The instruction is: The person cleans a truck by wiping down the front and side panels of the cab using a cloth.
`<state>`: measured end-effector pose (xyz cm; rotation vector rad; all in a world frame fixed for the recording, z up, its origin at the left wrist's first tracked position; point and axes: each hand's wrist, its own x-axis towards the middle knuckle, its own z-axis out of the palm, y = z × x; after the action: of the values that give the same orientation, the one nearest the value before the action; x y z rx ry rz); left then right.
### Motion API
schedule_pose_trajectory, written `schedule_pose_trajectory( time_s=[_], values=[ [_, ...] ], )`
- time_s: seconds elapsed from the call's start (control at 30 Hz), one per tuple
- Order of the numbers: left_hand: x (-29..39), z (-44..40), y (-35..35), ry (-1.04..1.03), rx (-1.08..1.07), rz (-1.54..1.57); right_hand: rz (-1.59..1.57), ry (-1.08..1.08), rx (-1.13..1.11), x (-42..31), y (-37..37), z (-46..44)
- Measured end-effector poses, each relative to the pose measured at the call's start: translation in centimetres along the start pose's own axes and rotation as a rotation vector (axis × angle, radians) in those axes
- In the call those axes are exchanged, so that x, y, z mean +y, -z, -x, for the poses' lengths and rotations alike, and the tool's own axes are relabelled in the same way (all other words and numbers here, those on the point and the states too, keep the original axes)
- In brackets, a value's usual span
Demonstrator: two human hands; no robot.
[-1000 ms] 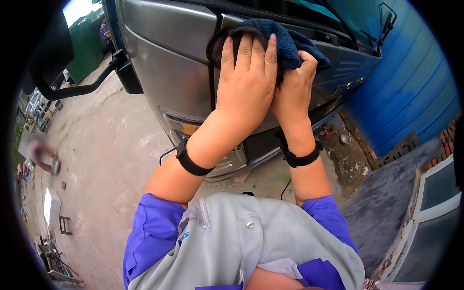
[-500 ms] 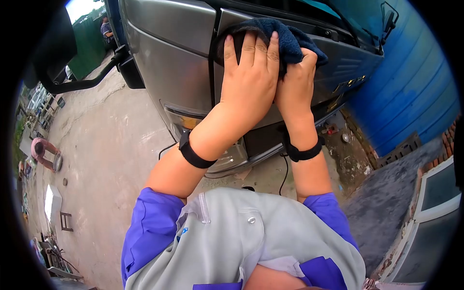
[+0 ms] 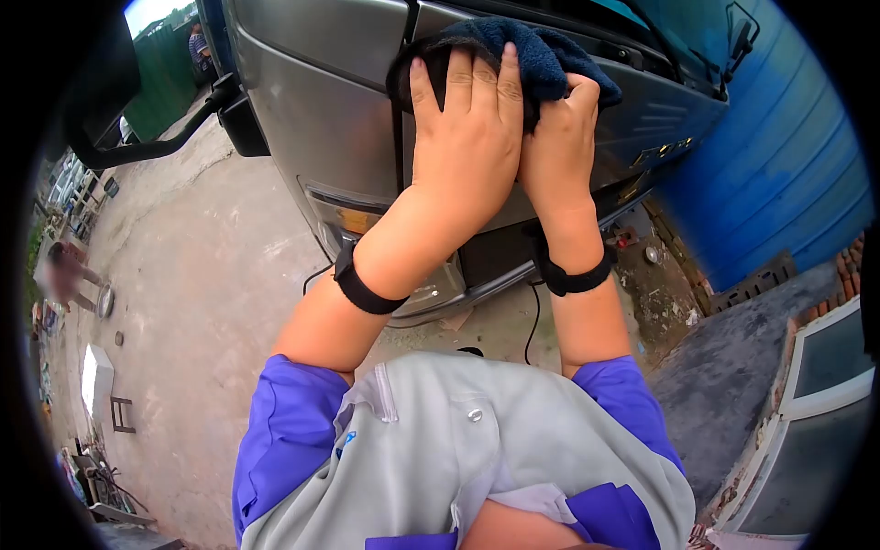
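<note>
Two bare hands work side by side on a dark blue towel [image 3: 541, 60] against the front of a grey vehicle [image 3: 321, 78]. The left hand [image 3: 469, 142] is laid flat, its fingers spread apart and pointing up the panel, pressing the towel without clutching it; the right hand [image 3: 561, 151], touching it alongside, has its fingers bent around a bunched fold, grasping it. The towel lies just below the windscreen, its long axis running across the panel, one end reaching left over the body seam and the other, crumpled, pointing right toward the blue corrugated wall [image 3: 779, 165]. Each forearm wears a black strap [image 3: 367, 289]. Lower on the vehicle I see an amber-tinted headlamp [image 3: 357, 222]. Off to the left, a blurred person [image 3: 64, 272] bends at a round basin [image 3: 105, 301]; what it holds is too small to tell. Nearer, a white box [image 3: 96, 380] rests on the concrete beside a small stool [image 3: 122, 414], and I cannot make out its contents.
</note>
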<state>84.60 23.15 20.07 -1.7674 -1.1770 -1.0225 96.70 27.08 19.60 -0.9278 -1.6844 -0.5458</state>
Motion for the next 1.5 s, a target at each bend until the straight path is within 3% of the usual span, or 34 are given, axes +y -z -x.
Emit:
schedule_pose_trajectory(
  time_s=[0.27,0.5,0.77,1.07,1.17,1.37,1.5],
  values=[
    [-1.8,7.5,-1.5,0.085,-0.007,0.205,-0.058,-0.064,-0.097,-3.2,-2.3,5.2],
    [-4.6,1.1,0.3,0.030,0.210,0.144,-0.081,0.108,-0.015,-3.4,-1.4,-1.7],
    [-3.4,7.9,-1.0,0.077,0.005,0.198,-0.118,0.028,-0.059,-4.0,-3.1,4.6],
    [-5.7,-1.5,1.4,-0.022,0.128,0.080,0.020,0.098,0.052,-3.8,-1.3,-3.3],
    [-4.9,1.9,-0.8,0.009,0.153,0.118,0.043,0.075,0.039,-4.0,-1.9,-0.9],
    [-3.9,13.6,-3.5,0.020,-0.067,0.225,-0.050,-0.009,-0.189,-2.9,-4.2,10.1],
    [-6.2,13.2,-3.0,0.058,-0.018,0.246,0.080,0.099,-0.190,-3.9,-4.1,8.6]
  ],
)
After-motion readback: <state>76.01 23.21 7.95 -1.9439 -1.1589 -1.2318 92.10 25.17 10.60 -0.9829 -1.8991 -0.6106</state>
